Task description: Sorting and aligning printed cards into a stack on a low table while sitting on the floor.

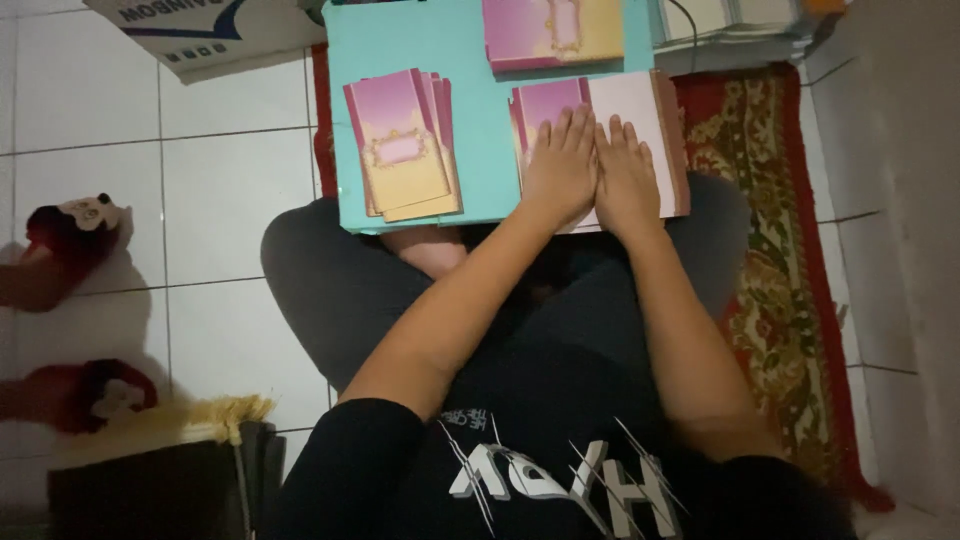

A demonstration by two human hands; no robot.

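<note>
On the far left two red plush slippers (60, 245) lie on the white tiled floor (220, 160), and a dark box (150, 490) stands near the lower one. Going to the right, a turquoise board (470, 90) rests on the crossed legs of the sitting person. On its left part lies a fanned stack of pink-and-cream cards (402, 145) with a gold frame drawing, well apart from both hands. A second stack of cards (552, 32) lies at the far edge of the board. In front of the person is the pile under the hands (655, 125), its long axis pointing away from the body; its top shows pink on the left and a plain pale face on the right. The left hand (562, 165) lies flat on the pink side, fingers straight and close together, pointing away. The right hand (626, 175) lies just beside it, touching it along the edge, also flat with fingers together, pressing on the pale side. Neither hand pinches anything. Both hands are equally near to this pile. On the far right a red patterned rug (770, 230) lies under the person.
</note>
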